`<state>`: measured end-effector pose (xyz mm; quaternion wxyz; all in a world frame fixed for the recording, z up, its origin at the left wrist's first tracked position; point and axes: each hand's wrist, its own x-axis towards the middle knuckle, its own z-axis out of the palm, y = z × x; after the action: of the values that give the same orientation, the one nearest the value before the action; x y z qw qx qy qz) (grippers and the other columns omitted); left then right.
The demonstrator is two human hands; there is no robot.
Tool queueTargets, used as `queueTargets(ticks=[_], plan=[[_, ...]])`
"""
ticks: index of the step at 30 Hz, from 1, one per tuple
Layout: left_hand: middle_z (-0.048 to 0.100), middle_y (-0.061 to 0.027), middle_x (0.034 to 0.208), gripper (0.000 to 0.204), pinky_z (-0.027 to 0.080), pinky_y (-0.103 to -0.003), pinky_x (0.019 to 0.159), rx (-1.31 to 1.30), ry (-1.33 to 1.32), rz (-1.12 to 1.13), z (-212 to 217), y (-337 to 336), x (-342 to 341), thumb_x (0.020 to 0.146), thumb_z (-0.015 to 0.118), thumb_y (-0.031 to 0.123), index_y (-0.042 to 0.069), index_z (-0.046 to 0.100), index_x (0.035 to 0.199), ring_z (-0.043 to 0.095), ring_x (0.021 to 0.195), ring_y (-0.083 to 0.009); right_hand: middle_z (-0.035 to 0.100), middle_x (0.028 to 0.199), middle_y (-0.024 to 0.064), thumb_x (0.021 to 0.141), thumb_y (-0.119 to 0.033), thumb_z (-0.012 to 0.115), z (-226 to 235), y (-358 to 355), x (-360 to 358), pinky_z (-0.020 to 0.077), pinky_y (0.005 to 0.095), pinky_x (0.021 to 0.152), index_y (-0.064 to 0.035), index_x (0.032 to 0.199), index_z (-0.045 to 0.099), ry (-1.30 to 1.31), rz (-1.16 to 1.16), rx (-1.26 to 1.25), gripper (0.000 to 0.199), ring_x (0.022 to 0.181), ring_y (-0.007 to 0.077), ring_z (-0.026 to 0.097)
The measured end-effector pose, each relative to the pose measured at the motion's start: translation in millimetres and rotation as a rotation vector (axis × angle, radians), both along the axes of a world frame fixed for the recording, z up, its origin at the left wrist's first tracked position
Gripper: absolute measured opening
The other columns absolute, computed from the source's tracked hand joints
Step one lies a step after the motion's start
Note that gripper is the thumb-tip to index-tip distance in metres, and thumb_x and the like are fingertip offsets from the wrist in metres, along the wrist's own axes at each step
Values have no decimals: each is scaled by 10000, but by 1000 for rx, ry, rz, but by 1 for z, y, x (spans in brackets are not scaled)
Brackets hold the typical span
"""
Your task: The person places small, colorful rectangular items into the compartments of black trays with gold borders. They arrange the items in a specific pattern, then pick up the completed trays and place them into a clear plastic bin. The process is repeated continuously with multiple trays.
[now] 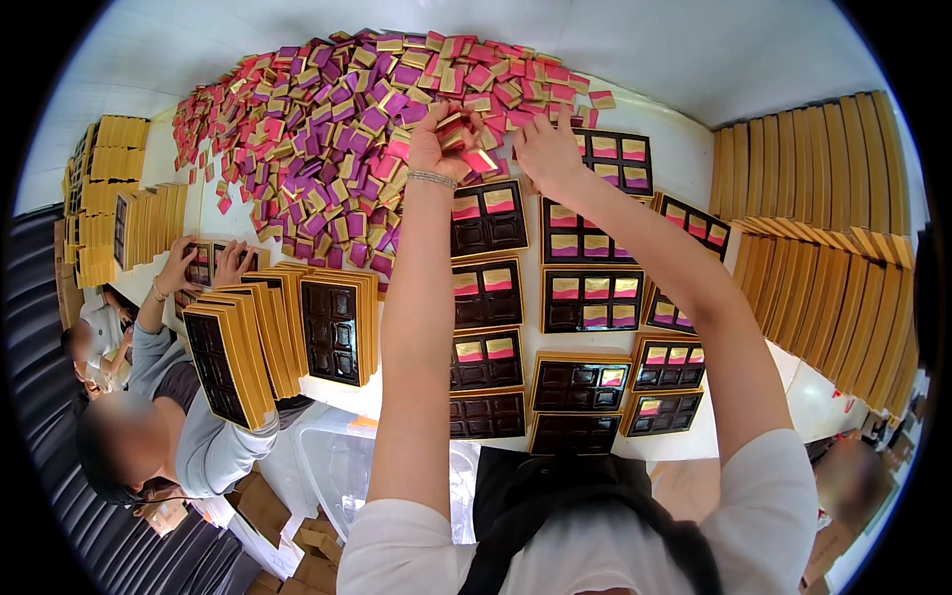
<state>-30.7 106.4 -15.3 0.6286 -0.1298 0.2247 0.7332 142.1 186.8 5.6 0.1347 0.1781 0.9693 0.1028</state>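
Note:
My left hand (446, 144) curls around several small wrapped squares, likely chocolates, above the near edge of a big pile of them (347, 149); a pink-and-gold wrapped square (481, 161) shows just below its fingers. My right hand (550, 154) has its fingers bent down over the left end of a dark compartment tray (635, 169) in a gold box; what its fingertips pinch, if anything, is hidden. Nearer to me, a tray (592, 300) holds pink squares above and purple squares below. Left of it, a half-filled tray (489, 218) has pink squares only in its upper row.
Near me stand trays of bare dark compartments (486, 415), one (580, 385) with a single pink square. Gold boxes (813, 169) line the right side; upright boxes (337, 327) stand left of my forearm. A co-worker's hands (233, 260) work at another tray, far left.

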Motion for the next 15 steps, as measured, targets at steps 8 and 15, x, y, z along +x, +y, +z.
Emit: queueTargets(ticks=[8, 15], plan=[[635, -34, 783, 233, 483, -270, 501, -405, 839, -114, 14, -3, 10, 780, 777, 243, 45, 659, 808, 616, 709, -123, 668, 929, 98, 685, -237, 751, -4, 13, 2, 312, 591, 989, -49, 1106, 594, 81, 124, -65, 486, 1041, 283, 563], [702, -82, 850, 353, 525, -337, 706, -340, 2177, -1210, 44, -16, 20, 669, 802, 246, 122, 717, 988, 672, 789, -204, 678, 788, 76, 707, -186, 700, -13, 12, 8, 453, 480, 798, -23, 951, 619, 107, 234, -148, 304, 843, 304, 648]])
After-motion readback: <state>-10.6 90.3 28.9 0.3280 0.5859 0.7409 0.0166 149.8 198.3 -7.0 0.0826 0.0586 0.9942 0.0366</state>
